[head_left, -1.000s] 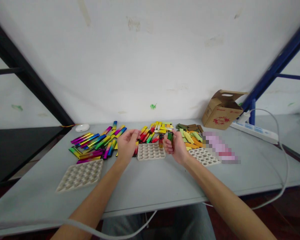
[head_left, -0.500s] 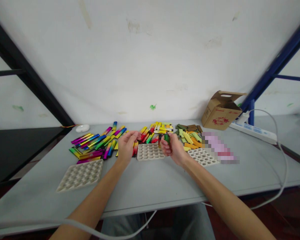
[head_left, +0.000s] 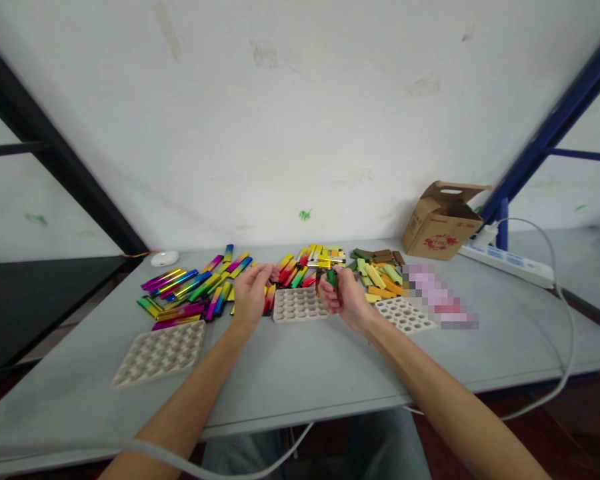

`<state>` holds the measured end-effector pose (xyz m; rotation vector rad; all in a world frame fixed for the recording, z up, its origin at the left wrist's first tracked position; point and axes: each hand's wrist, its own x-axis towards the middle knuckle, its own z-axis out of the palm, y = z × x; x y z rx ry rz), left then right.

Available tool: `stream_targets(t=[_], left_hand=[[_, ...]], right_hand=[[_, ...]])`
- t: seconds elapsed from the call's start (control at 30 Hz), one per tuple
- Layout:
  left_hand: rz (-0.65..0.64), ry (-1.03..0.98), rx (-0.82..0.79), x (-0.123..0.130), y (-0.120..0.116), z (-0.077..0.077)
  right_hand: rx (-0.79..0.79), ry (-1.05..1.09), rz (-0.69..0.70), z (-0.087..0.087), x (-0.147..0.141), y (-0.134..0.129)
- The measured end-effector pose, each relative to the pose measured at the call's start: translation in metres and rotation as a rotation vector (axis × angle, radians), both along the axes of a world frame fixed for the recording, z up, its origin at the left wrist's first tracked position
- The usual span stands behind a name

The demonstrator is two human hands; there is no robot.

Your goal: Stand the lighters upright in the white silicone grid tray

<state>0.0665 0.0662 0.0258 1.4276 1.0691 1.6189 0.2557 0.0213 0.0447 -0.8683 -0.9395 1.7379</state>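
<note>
My right hand (head_left: 347, 300) is closed around a small dark green stick-shaped piece (head_left: 332, 277); its exact kind I cannot make out. My left hand (head_left: 253, 293) hovers to the left with thumb and fingertips pinched together, and anything between them is too small to name. Between the hands lies a pale tray with round hollows (head_left: 300, 305). Behind it are red, yellow and green shiny sticks (head_left: 296, 277), partly covered by my hands. Purple, blue and gold sticks (head_left: 205, 287) spread out left of my left hand. Matte green, orange and brown sticks (head_left: 380, 277) lie beyond my right hand.
A second hollowed tray (head_left: 160, 353) lies at the left and a third tray (head_left: 405, 315) at the right. An open cardboard box (head_left: 437, 227) stands by the wall near a white power strip (head_left: 513, 265). A white cable (head_left: 571, 333) hangs across the right side.
My hands hold nearly the same places; the right fingers have shifted slightly around the green piece. The view has moved a little.
</note>
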Motion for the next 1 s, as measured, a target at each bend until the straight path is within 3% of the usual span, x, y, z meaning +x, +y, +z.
stream_targets(t=[0.27,0.57,0.73,1.0], left_hand=[[0.037,0.117,0.041,-0.006,-0.003,0.002],[0.047,0.053,0.049,-0.027,0.006,-0.003],[0.054,0.074,0.074,-0.025,-0.001,0.003],[0.062,0.304,0.115,-0.019,-0.01,0.003]], right_hand=[[0.003,0.012,0.017,0.002,0.0,0.0],[0.07,0.075,0.056,0.014,0.01,-0.007],[0.249,-0.059,-0.029,0.017,0.029,-0.007],[0.598,-0.47,0.129,0.016,0.053,-0.009]])
